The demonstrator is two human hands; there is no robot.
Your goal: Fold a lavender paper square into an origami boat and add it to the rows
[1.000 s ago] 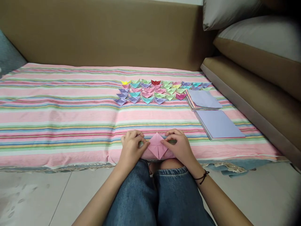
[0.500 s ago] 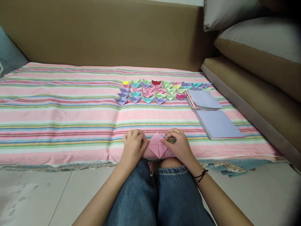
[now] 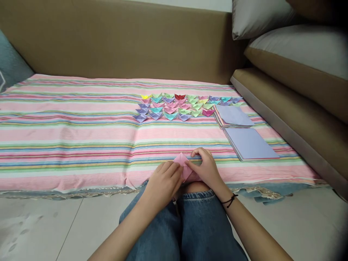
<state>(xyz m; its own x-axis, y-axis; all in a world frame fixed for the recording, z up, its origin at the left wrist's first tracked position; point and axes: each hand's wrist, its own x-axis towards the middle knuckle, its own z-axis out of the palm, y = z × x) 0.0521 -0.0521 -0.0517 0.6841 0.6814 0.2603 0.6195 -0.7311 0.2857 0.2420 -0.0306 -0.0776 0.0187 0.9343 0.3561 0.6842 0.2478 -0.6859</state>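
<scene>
A small pink origami paper (image 3: 181, 158), folded into a diamond, lies at the front edge of the striped cloth, just beyond my knees. My left hand (image 3: 165, 181) covers its left and lower part, fingers closed over the paper; exactly how they grip is partly hidden. From the other side, my right hand (image 3: 205, 167) has its thumb on the paper's right part, with the index finger curled above. Part of the crease lines shows between the two hands.
Rows of colourful folded paper boats (image 3: 171, 105) stand farther back on the striped cloth (image 3: 67, 134). To the right lie two stacks of square paper, a nearer one (image 3: 251, 144) and a farther one (image 3: 236, 116). Cushions (image 3: 288, 94) are piled along the right side.
My left hand has moved right and toward me, from the paper's left corner to over its lower left part. My right hand stays at the right side. The view has shifted slightly.
</scene>
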